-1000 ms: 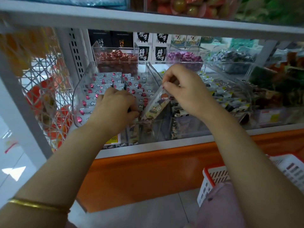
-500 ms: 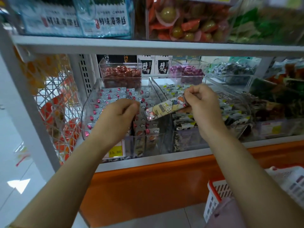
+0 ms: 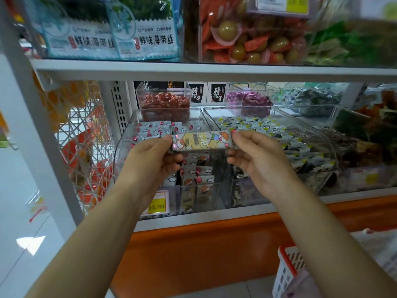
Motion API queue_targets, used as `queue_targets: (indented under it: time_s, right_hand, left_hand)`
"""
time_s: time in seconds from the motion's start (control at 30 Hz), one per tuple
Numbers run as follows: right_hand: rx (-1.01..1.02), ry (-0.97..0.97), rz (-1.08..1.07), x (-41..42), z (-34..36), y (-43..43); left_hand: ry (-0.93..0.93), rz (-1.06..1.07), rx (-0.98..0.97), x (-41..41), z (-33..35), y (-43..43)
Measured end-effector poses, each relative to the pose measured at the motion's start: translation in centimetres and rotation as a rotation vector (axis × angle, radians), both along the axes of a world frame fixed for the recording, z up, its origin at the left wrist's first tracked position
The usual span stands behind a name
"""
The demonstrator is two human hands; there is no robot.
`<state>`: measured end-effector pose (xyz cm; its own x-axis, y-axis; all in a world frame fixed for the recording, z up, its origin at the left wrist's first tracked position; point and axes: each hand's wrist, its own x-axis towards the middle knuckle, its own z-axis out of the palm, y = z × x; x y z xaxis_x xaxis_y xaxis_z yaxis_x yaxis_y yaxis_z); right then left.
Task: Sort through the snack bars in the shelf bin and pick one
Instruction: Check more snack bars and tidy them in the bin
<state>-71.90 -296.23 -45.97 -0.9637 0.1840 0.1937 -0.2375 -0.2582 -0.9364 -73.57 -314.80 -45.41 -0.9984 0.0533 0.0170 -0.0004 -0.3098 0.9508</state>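
Note:
A snack bar in a pale wrapper with cartoon figures is held level in front of the shelf. My left hand pinches its left end and my right hand pinches its right end. Behind and below it stands the clear shelf bin, filled with several more bars in grey wrappers with red and white marks. A yellow price tag reading 15.80 is fixed to the bin's front.
A second clear bin of dark-and-yellow wrapped snacks stands to the right. Smaller bins of red and purple candies sit behind. The upper shelf edge runs overhead. A white-and-red basket is at the lower right, a wire rack on the left.
My right hand lifted the bar out of the bin and turned it level. My left hand left the bin and took the bar's left end. The view tilted upward.

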Motion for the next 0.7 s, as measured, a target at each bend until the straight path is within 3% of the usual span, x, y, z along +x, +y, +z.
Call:
queue_targets:
  time_s: [0.17, 0.3, 0.4, 0.7]
  right_hand:
    - [-0.063, -0.039, 0.009, 0.06, 0.02, -0.29]
    - [-0.187, -0.091, 0.039, -0.12, -0.02, -0.3]
    - [-0.029, -0.023, -0.019, -0.16, -0.2, -0.47]
    - [0.245, 0.126, -0.101, -0.39, -0.55, -0.57]
  left_hand:
    - [0.018, 0.053, 0.004, -0.05, -0.08, -0.17]
    - [-0.053, 0.008, 0.118, 0.18, 0.03, -0.22]
    - [-0.072, 0.0, 0.165, 0.22, 0.03, -0.15]
    - [0.102, -0.069, -0.019, 0.22, -0.13, -0.06]
